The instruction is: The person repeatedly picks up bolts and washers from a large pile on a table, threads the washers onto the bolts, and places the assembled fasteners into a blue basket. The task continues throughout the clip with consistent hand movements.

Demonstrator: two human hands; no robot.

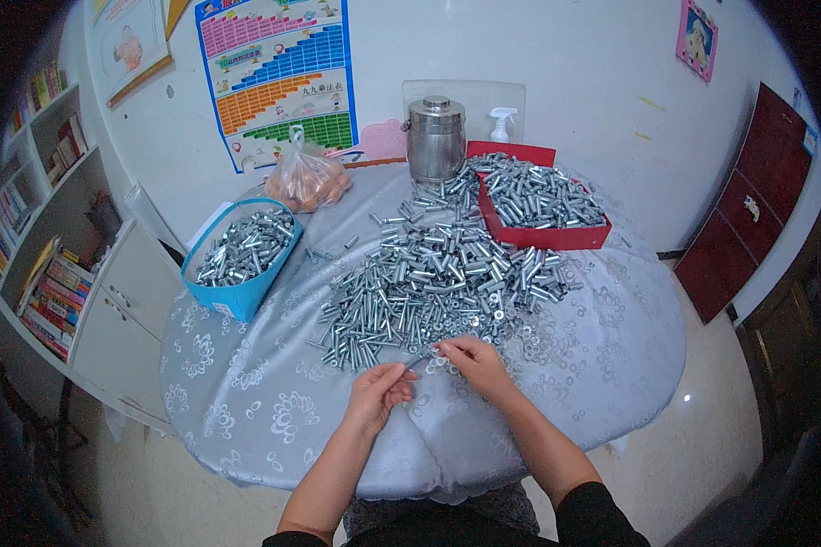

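At the near edge of one round table [246,410], two hands pinch one bolt [420,358]: left hand [377,394] and right hand [472,360] both closed on it. One loose heap of bolts [429,283], one blue box [242,251], one red box [538,210] hold uncountable more.

Silvery bolts [429,273] cover a pale-blue flower-patterned tablecloth [246,401], between blue box [237,296] and red box [556,239].

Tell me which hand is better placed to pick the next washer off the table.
Probably the right hand. It rests at the edge of the loose washers, its fingers touching the near end of the bolt pile. The left hand sits nearer the body, pinching one end of a bolt, so it looks occupied.
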